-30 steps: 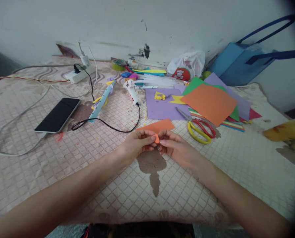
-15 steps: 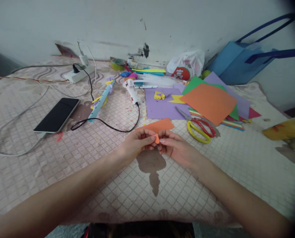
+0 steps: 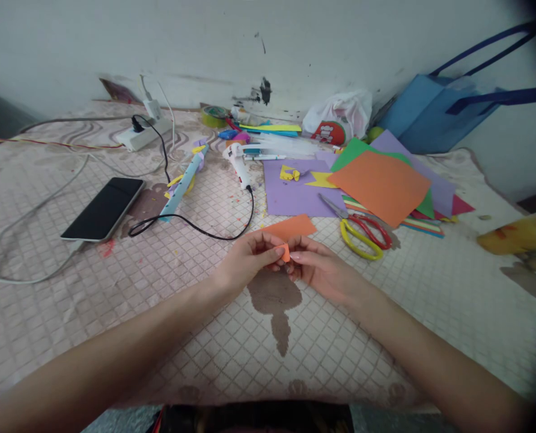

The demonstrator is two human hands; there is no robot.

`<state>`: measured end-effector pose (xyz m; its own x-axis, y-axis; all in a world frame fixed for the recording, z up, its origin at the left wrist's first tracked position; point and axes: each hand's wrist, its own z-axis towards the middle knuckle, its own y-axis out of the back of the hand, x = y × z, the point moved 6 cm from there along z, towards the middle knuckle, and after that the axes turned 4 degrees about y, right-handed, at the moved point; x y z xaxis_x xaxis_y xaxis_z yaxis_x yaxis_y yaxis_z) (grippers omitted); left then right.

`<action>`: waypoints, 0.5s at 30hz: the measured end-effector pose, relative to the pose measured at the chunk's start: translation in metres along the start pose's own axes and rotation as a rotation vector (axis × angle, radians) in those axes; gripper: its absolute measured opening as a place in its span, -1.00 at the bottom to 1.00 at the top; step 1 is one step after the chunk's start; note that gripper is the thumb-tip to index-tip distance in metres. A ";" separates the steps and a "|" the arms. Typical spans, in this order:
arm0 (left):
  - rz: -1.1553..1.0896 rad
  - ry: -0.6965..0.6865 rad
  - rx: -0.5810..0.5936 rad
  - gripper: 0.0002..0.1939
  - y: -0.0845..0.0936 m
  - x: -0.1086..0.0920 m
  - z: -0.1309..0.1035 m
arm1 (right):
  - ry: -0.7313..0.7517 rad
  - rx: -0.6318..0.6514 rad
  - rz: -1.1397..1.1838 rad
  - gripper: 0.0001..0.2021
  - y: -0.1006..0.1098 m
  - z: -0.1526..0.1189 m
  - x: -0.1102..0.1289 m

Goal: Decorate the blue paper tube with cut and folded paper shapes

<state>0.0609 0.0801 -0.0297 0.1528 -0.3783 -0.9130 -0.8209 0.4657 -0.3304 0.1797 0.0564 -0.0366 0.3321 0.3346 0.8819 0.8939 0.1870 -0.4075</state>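
A small piece of orange paper [image 3: 286,253] is pinched between both hands near the middle of the table. My left hand [image 3: 255,257] grips its left side, thumb on top. On its right edge, my right hand [image 3: 321,267] closes with thumb and fingertips. Just beyond the fingers lies a larger orange paper strip [image 3: 292,227]. To the right rest scissors [image 3: 360,239] with one yellow and one red handle, their blades over a purple sheet [image 3: 304,201]. A white glue gun [image 3: 238,166] lies behind my hands, its black cord curving left.
Coloured sheets [image 3: 380,186] are heaped at the right, near a blue bag [image 3: 430,114]. At the left are a phone [image 3: 104,208] on a cable and a power strip [image 3: 144,135]. A decorated light-blue strip [image 3: 184,183] lies between phone and glue gun. Green tape [image 3: 214,116] sits at the back.
Almost nothing differs. Both hands stay in place on the small orange paper, with only a very slight shift of the fingers.
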 end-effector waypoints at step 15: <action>-0.072 0.075 0.004 -0.85 -0.001 0.003 -0.001 | 0.201 -0.027 -0.271 -0.83 0.004 -0.003 0.010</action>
<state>0.0617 0.0777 -0.0318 0.1699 -0.4694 -0.8665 -0.8071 0.4382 -0.3956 0.1872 0.0574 -0.0288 0.1315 0.0868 0.9875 0.9645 0.2191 -0.1477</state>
